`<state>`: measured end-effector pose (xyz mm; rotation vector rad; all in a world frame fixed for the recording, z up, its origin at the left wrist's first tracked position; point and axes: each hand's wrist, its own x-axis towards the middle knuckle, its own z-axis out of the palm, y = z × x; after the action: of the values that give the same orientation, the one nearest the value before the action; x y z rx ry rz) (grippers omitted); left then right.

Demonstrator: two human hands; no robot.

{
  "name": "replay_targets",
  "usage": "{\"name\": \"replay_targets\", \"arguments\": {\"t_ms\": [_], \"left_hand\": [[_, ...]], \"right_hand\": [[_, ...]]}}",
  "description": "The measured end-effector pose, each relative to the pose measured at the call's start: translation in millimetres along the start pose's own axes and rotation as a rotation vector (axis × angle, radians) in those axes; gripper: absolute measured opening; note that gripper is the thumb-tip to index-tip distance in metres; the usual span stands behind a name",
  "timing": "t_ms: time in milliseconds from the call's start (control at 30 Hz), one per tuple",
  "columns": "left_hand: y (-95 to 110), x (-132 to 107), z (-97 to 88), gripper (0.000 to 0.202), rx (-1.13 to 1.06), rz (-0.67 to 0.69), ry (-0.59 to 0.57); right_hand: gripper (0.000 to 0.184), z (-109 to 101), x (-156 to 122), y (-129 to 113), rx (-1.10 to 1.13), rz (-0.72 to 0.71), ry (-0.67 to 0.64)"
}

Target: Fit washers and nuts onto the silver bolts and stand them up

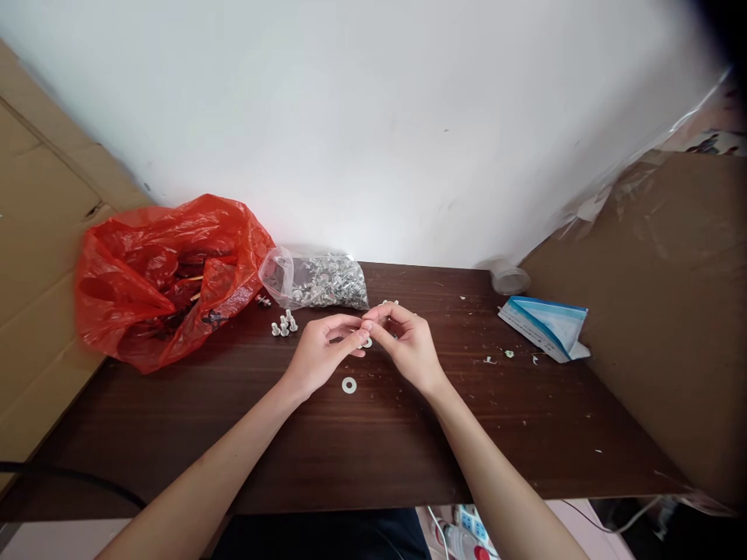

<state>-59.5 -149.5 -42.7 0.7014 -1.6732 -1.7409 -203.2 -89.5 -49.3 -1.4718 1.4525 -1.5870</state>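
My left hand (324, 350) and my right hand (405, 342) meet fingertip to fingertip over the middle of the dark wooden table (362, 451). Both pinch a small metal piece between them; a washer shows just under the fingers, and the piece itself is too small to name. A loose white washer (348, 385) lies flat on the table just in front of my hands. Several small silver screws (284, 324) stand in a cluster to the left of my left hand.
A clear plastic bag of silver hardware (318, 280) lies at the back by the wall. A crumpled red plastic bag (166, 276) sits at the left. A blue-and-white packet (545, 327) lies at the right. Cardboard sheets (659, 311) flank both sides.
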Motion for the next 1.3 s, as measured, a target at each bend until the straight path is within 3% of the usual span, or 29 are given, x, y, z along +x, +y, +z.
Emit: {"name": "replay_targets", "arguments": {"t_ms": [200, 367, 500, 633, 767, 967, 1300], "left_hand": [[3, -1, -1.7, 0.023, 0.138, 0.011, 0.103], [2, 0, -4.8, 0.019, 0.143, 0.044, 0.185], [-1, 0, -5.8, 0.018, 0.110, 0.036, 0.204], [-2, -1, -6.9, 0.020, 0.098, 0.053, 0.226], [1, -1, -7.4, 0.019, 0.105, 0.049, 0.265], [4, 0, -5.9, 0.019, 0.097, 0.055, 0.298], [2, -2, -2.6, 0.021, 0.114, 0.056, 0.249]], "right_hand": [[0.023, -9, 4, -1, -0.026, 0.036, -0.063], [0.025, -40, 8, 1, -0.144, 0.063, 0.067], [0.021, -55, 7, 5, -0.322, 0.071, -0.059], [0.014, -53, 5, 7, -0.498, 0.030, -0.238], [0.015, -53, 3, 11, -0.665, -0.003, -0.318], [0.015, -56, 2, 19, -0.864, -0.023, -0.344], [0.012, -53, 2, 22, -0.871, -0.058, -0.329]]}}
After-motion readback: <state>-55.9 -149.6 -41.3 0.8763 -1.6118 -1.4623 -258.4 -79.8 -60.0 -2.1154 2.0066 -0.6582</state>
